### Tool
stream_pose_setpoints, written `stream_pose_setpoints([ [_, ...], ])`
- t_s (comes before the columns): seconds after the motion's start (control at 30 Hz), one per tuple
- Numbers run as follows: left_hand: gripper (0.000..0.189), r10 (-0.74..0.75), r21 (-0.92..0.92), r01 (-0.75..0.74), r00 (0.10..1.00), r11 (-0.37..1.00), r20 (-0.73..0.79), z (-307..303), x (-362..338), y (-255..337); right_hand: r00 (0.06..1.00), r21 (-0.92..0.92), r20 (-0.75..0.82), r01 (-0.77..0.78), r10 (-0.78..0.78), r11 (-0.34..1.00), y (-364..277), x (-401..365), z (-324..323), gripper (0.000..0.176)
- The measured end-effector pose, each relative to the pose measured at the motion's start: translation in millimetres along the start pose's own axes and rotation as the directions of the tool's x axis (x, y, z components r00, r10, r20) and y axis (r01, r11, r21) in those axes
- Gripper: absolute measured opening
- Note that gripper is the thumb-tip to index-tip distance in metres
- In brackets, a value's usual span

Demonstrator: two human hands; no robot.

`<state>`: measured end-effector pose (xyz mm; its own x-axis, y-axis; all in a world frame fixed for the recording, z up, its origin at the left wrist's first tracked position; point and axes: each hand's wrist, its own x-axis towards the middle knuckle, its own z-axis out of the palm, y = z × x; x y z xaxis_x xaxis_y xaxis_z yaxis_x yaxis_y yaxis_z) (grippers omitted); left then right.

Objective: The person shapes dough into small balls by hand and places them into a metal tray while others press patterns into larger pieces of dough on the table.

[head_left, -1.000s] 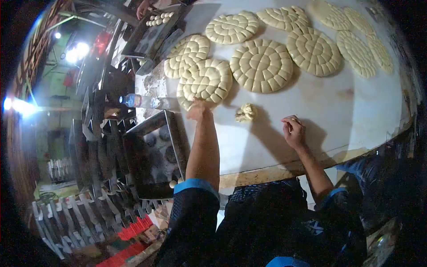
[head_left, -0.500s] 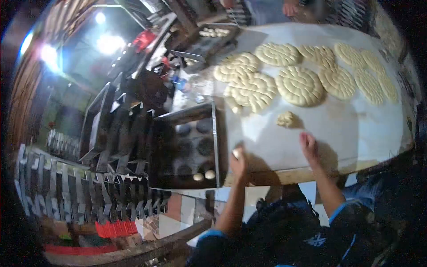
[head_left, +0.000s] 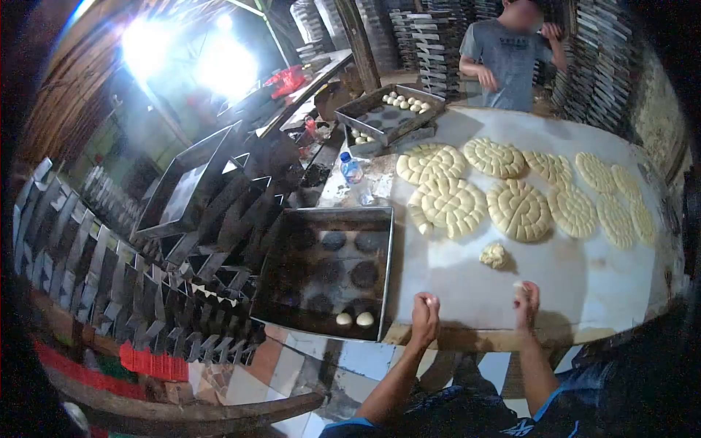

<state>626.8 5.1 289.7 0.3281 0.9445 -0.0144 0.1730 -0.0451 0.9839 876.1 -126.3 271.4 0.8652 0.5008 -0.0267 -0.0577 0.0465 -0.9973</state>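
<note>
My left hand (head_left: 424, 320) is closed above the table's near edge, just right of the baking tray (head_left: 388, 274). A bit of pale dough shows at its fingertips, mostly hidden by the fingers. Further right, my right hand (head_left: 526, 308) pinches a small dough piece (head_left: 519, 287) over the tabletop. Beyond it sits a rough lump of dough (head_left: 493, 255). Two smooth dough balls (head_left: 364, 319) rest in the tray's near right corner, among dark round marks on its bottom.
Large scored dough rounds (head_left: 518, 210) cover the far part of the pale table (head_left: 467, 292). Another tray (head_left: 389, 117) with several dough balls stands at the back, near a water bottle (head_left: 350, 169). Stacked metal trays (head_left: 157, 306) fill the left. A person (head_left: 505, 62) stands across the table.
The view has tilted upward, showing more of the person opposite. My hands have come slightly closer together. A dough piece now shows in my right hand; the two balls remain in the tray.
</note>
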Motion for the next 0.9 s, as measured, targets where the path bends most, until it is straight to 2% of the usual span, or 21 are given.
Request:
stream_pose_setpoints([
  [0.03,0.027,0.179,0.179,-0.2,0.976,0.963,0.127,5,0,-7,0.992,-0.123,-0.049,0.109,-0.116,0.986,-3,5,-20,0.029],
  [0.07,0.027,0.321,0.325,-0.404,0.905,0.855,0.278,11,-1,-21,0.968,-0.31,0.052,0.248,-0.244,0.918,-14,7,-43,0.031],
  [0.1,0.028,0.413,0.426,-0.593,0.796,0.683,0.443,17,2,-33,0.967,-0.4,0.139,0.252,-0.213,0.881,17,22,-77,0.037],
  [0.17,0.035,0.429,0.65,-0.702,0.704,0.293,0.567,10,16,-49,0.905,-0.741,0.393,0.416,-0.162,0.527,18,41,-118,0.033],
  [0.23,0.037,0.38,0.653,-0.624,0.781,0.429,0.496,15,55,-10,0.677,-0.692,0.694,0.721,-0.244,0.033,-18,57,-132,0.025],
  [0.27,0.036,0.355,0.675,-0.56,0.828,0.481,0.434,31,73,9,0.654,-0.686,0.67,0.726,-0.351,0.044,18,85,-135,0.031],
  [0.33,0.034,0.326,0.666,-0.474,0.881,0.577,0.344,68,95,26,0.799,-0.725,0.53,0.601,-0.284,0.337,-25,110,-79,0.027],
  [0.37,0.034,0.332,0.64,-0.451,0.892,0.622,0.306,96,100,23,0.824,-0.736,0.449,0.561,-0.347,0.38,-23,117,-56,0.024],
  [0.43,0.03,0.341,0.525,-0.42,0.907,0.74,0.246,140,90,14,0.661,-0.754,0.524,0.653,-0.537,0.069,-44,96,-23,0.02],
  [0.47,0.021,0.284,0.525,-0.404,0.912,0.749,0.296,151,74,-2,0.495,-0.7,0.683,0.654,-0.538,-0.286,-51,80,-18,0.018],
  [0.53,0.024,0.344,0.591,-0.586,0.808,0.555,0.478,139,29,-40,0.415,-0.505,0.827,0.845,-0.379,-0.176,-5,59,-44,0.019],
  [0.57,0.027,0.361,0.577,-0.642,0.765,0.505,0.534,128,10,-56,0.478,-0.438,0.853,0.874,-0.212,0.211,-32,66,-57,0.021],
  [0.6,0.028,0.312,0.54,-0.672,0.727,0.507,0.611,103,4,-55,0.525,-0.414,0.851,0.711,-0.037,0.569,-59,73,-71,0.023],
  [0.63,0.026,0.158,0.494,-0.606,0.717,0.624,0.679,86,24,-17,0.529,-0.408,0.836,0.776,-0.143,0.481,-46,88,-79,0.021],
  [0.67,0.022,-0.509,0.767,-0.553,0.581,0.326,0.636,84,56,18,0.524,-0.414,0.815,0.826,-0.247,0.384,-15,102,-95,0.019],
  [0.7,0.017,-0.35,0.778,-0.494,0.702,0.389,0.621,75,72,43,0.502,-0.428,0.79,0.862,-0.351,0.27,5,116,-103,0.018],
  [0.73,0.015,-0.008,0.758,-0.498,0.834,0.421,0.552,67,94,10,0.532,-0.448,0.774,0.843,-0.343,0.298,1,136,-91,0.016],
  [0.77,0.012,0.326,0.733,-0.508,0.859,0.453,0.394,65,110,-26,0.562,-0.467,0.758,0.822,-0.331,0.326,-7,155,-73,0.015],
  [0.83,0.019,0.42,0.726,-0.498,0.853,0.474,0.311,115,134,-19,0.672,-0.586,0.652,0.74,-0.35,0.33,-10,153,-31,0.014],
  [0.87,0.022,0.375,0.67,-0.482,0.873,0.565,0.313,138,126,5,0.673,-0.581,0.633,0.74,-0.383,0.34,-8,139,-18,0.014],
  [0.9,0.021,0.306,0.689,-0.425,0.904,0.588,0.297,146,111,-20,0.672,-0.577,0.614,0.74,-0.414,0.345,-9,126,-14,0.014],
])
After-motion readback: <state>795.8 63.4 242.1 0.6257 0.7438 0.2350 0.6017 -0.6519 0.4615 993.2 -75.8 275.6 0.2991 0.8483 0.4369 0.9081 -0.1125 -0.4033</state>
